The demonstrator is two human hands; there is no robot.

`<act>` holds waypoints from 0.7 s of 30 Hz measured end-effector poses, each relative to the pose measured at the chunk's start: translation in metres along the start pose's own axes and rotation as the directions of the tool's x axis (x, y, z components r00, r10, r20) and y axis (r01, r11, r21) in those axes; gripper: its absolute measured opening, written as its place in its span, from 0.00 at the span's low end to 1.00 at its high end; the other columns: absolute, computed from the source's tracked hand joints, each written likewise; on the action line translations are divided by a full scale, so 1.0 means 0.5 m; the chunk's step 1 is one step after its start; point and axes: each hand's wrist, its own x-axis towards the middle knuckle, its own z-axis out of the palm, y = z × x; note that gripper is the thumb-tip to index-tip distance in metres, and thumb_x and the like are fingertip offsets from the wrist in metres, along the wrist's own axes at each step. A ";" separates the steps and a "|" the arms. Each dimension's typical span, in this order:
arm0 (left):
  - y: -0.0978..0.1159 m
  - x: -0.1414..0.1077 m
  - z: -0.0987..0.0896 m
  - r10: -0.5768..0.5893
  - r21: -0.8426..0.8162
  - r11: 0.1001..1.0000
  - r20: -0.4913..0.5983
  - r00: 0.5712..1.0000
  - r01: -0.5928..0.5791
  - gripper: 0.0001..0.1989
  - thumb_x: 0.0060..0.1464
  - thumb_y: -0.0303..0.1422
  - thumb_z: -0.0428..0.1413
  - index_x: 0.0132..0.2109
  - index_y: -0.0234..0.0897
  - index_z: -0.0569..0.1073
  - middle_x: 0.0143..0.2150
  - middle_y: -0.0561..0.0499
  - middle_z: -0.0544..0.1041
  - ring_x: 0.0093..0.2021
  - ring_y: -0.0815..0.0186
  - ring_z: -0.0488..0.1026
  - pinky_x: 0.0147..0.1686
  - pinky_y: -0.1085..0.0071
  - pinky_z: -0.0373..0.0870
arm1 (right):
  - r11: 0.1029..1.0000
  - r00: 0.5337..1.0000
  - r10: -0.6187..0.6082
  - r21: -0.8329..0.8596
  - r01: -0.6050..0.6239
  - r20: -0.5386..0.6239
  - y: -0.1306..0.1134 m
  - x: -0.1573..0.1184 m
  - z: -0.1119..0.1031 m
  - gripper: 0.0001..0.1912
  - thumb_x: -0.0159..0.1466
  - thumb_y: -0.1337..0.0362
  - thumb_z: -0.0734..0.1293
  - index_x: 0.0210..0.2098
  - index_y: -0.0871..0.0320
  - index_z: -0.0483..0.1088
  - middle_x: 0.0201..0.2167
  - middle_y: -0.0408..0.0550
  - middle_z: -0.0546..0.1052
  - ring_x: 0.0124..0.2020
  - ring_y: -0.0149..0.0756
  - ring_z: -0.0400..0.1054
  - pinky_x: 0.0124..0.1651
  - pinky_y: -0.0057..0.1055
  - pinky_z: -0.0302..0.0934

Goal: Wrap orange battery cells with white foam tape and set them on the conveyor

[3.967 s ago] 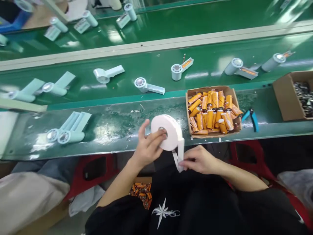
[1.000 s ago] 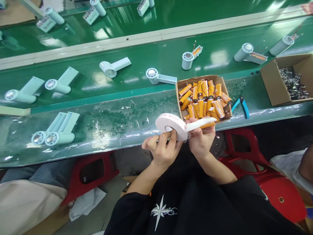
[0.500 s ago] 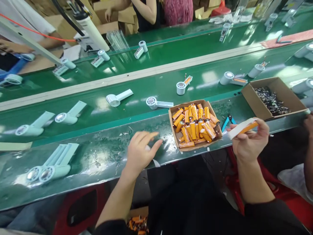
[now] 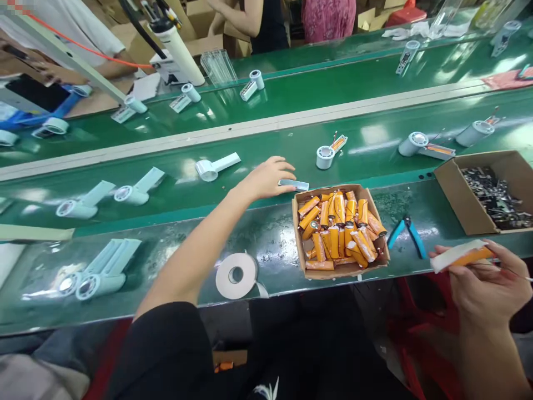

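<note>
My left hand (image 4: 270, 179) reaches over the belt, fingers apart and curved above a pale blue handheld fan housing (image 4: 295, 184). It covers the round head, leaving the handle showing; whether the fingers touch it I cannot tell. At the right, my right hand (image 4: 487, 283) grips an orange-wrapped battery (image 4: 472, 256) with a white strip of tape (image 4: 453, 255) along its side. Between the hands stands a cardboard box (image 4: 296, 244) full of orange batteries (image 4: 333, 233). A roll of white tape (image 4: 225, 278) lies near the table edge, its loose end over the rim.
Blue-handled cutters (image 4: 407, 236) lie right of the battery box, before a carton (image 4: 452, 194) of small metal parts. More fan housings (image 4: 208, 168) rest along the green belt (image 4: 166, 147). Two stacked housings (image 4: 102, 278) lie at left. Co-workers stand across the line.
My left hand has gone from the tape roll up to the fan housing, uncovering the roll. My right hand, still holding the battery, appears lower and farther right. The view has shifted.
</note>
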 end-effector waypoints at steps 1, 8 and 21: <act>-0.017 -0.021 0.013 0.000 0.026 1.000 0.020 1.000 0.000 0.13 0.69 0.40 0.61 0.55 0.40 0.82 0.65 0.47 0.79 0.69 0.53 0.65 0.72 0.55 0.61 | 0.999 0.999 -0.033 0.038 0.033 -0.001 0.003 0.013 0.015 0.35 0.41 0.54 0.90 0.48 0.33 0.83 0.31 0.37 0.85 0.28 0.63 0.83 0.30 0.62 0.84; -0.047 -0.001 0.052 -0.094 0.162 0.984 0.079 0.992 0.080 0.12 0.67 0.30 0.58 0.53 0.43 0.83 0.63 0.47 0.79 0.64 0.54 0.70 0.56 0.62 0.73 | 0.890 0.863 -0.390 0.372 0.264 0.321 -0.082 0.107 0.266 0.30 0.58 0.60 0.85 0.58 0.37 0.79 0.40 0.39 0.87 0.37 0.50 0.86 0.39 0.46 0.87; -0.086 0.069 0.105 -0.114 -0.545 0.838 -0.133 0.985 0.024 0.07 0.55 0.33 0.64 0.30 0.36 0.78 0.41 0.48 0.84 0.42 0.63 0.76 0.52 0.67 0.70 | 0.935 0.419 0.019 -0.164 0.314 0.908 0.006 0.223 0.624 0.23 0.65 0.62 0.76 0.59 0.54 0.77 0.31 0.42 0.85 0.35 0.41 0.82 0.48 0.39 0.77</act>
